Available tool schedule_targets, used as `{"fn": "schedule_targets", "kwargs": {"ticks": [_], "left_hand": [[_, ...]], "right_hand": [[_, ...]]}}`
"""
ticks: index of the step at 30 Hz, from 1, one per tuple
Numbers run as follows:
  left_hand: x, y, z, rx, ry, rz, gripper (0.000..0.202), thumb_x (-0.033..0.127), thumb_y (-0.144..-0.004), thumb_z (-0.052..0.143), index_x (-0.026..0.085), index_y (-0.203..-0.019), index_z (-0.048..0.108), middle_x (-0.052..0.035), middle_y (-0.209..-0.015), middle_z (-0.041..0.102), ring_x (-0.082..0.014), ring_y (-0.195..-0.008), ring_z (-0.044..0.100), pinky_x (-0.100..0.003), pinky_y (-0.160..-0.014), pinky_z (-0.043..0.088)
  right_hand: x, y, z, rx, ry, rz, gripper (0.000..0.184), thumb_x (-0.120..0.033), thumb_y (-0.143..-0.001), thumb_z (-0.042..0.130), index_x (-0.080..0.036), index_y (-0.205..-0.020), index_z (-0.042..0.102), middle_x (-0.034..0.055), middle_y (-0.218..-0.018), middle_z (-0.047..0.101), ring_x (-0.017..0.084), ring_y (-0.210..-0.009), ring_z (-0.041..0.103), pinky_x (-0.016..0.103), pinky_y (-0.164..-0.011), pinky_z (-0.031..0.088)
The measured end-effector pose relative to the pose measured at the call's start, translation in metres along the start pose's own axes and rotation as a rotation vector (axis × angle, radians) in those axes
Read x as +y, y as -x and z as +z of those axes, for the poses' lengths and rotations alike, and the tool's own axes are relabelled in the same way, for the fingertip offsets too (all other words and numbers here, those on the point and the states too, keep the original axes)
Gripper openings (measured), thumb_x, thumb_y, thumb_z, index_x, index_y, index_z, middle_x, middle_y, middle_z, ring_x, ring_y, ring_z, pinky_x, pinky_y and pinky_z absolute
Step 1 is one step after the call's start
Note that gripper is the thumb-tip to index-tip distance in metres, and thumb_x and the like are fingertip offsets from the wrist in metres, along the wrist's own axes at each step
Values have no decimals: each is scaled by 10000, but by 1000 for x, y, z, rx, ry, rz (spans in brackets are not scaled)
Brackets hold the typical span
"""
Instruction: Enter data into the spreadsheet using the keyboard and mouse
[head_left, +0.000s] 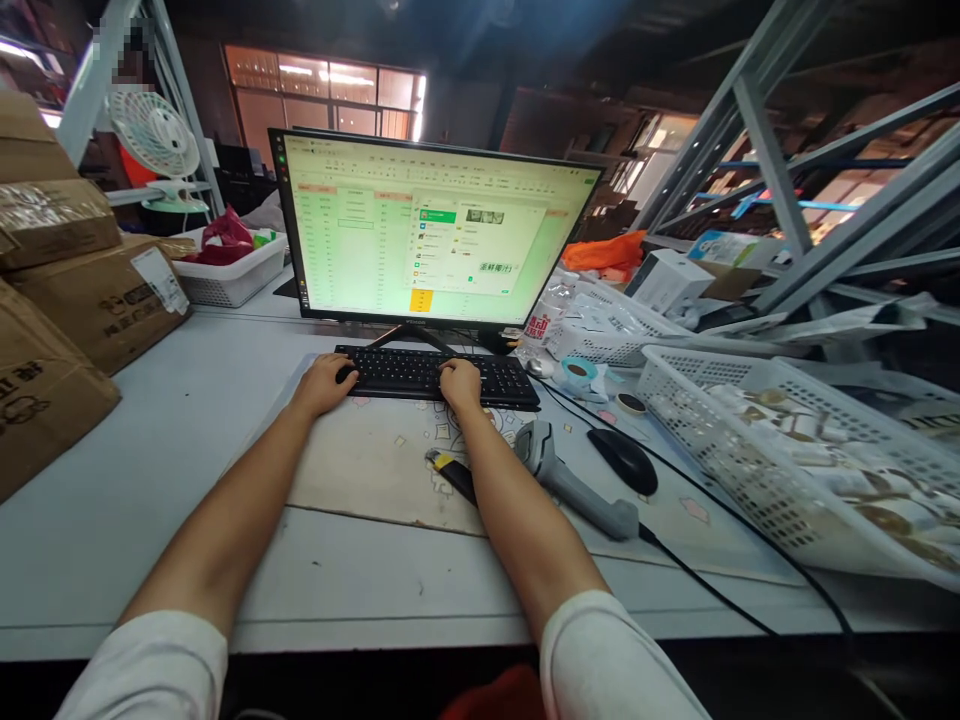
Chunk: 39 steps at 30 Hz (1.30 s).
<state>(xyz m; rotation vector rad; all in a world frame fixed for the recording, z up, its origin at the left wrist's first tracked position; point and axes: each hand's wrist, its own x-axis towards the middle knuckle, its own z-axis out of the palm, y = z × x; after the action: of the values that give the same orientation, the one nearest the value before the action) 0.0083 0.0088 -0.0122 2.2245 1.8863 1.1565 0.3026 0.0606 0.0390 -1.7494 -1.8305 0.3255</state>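
Left grip (pixel 327 384): mine, loosely spread at left end of black keyboard (pixel 397 374). Right grip (pixel 460 386): mine, curled on keyboard near middle; closure I cannot tell. Keyboard location: before lit monitor (pixel 352 260).

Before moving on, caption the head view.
Left hand and right hand on black rectangular keyboard before lit black-framed monitor.

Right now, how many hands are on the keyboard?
2: the left hand is at the left end of the keyboard, and the right hand is near its middle. No others show there.
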Motion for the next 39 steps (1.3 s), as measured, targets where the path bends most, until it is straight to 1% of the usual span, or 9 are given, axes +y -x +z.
{"fn": "schedule_targets", "kwargs": {"ticks": [3, 8, 13, 17, 20, 23, 30, 36, 39], "left_hand": [[-2, -1, 0, 12, 9, -1, 371, 378, -959, 530, 176, -1147, 778, -93, -1344, 694, -295, -1329, 588, -472, -1186, 459], [-2, -1, 0, 38, 12, 1, 367, 255, -924, 505, 160, -1150, 779, -89, -1339, 699, -281, -1320, 599, -446, -1198, 450], [3, 0, -3, 29, 8, -11, 412, 220, -909, 492, 157, -1238, 731, -77, -1314, 706, -277, -1283, 608, -429, -1175, 467], [8, 0, -6, -2, -3, -22, 392, 224, -916, 486, 169, -1212, 737, -80, -1348, 690, -274, -1318, 583, -434, -1201, 450], [11, 0, -6, -25, -21, -41, 336, 222, -917, 494, 172, -1099, 772, -87, -1380, 674, -276, -1363, 557, -443, -1230, 427], [12, 0, -6, -25, -22, -46, 325, 221, -921, 500, 165, -1073, 781, -90, -1386, 669, -277, -1374, 545, -437, -1234, 423], [13, 1, -8, -30, -11, -31, 339, 242, -947, 493, 159, -1164, 741, -87, -1393, 660, -280, -1382, 527, -442, -1227, 424], [16, 1, -5, -37, -37, 11, 403, 304, -973, 497, 146, -1278, 707, -90, -1442, 624, -289, -1399, 491, -440, -1255, 386], [19, 2, -4, -65, -55, 23, 470, 367, -981, 519, 145, -1365, 671, -93, -1501, 578, -306, -1427, 453, -460, -1266, 366]], "right_hand": [[2, -2, 2, -12, -8, -41, 381, -74, -938, 471, -170, -1026, 829, 102, -1193, 750, 259, -1206, 674, 348, -1126, 460], [-2, -2, 12, -44, -16, -181, 395, -65, -924, 475, -183, -1024, 838, 69, -1344, 702, 185, -1388, 565, 278, -1233, 340], [-4, -1, 17, -101, 7, -236, 386, -57, -899, 500, -172, -1049, 837, 101, -1362, 689, 225, -1415, 543, 355, -1243, 345], [-5, 1, 17, -106, 19, -246, 385, -77, -901, 501, -164, -1092, 823, 132, -1425, 644, 273, -1448, 504, 450, -1248, 335], [-9, 4, 19, -112, 14, -288, 391, -86, -902, 498, -170, -1122, 811, 118, -1456, 623, 264, -1439, 507, 440, -1247, 335], [-16, 9, 23, -131, 4, -344, 395, -92, -908, 509, -176, -1152, 808, 110, -1473, 611, 250, -1445, 495, 416, -1249, 331], [-25, 17, 29, -190, 8, -419, 369, -88, -891, 538, -194, -1101, 822, 95, -1494, 598, 280, -1491, 437, 473, -1268, 285], [-24, 16, 25, -122, 24, -390, 450, -90, -911, 481, -164, -1291, 712, 118, -1509, 566, 259, -1473, 428, 476, -1253, 295], [-25, 17, 26, -146, 49, -349, 399, -124, -937, 492, -180, -1252, 729, 113, -1557, 527, 295, -1519, 369, 533, -1268, 252]]}}
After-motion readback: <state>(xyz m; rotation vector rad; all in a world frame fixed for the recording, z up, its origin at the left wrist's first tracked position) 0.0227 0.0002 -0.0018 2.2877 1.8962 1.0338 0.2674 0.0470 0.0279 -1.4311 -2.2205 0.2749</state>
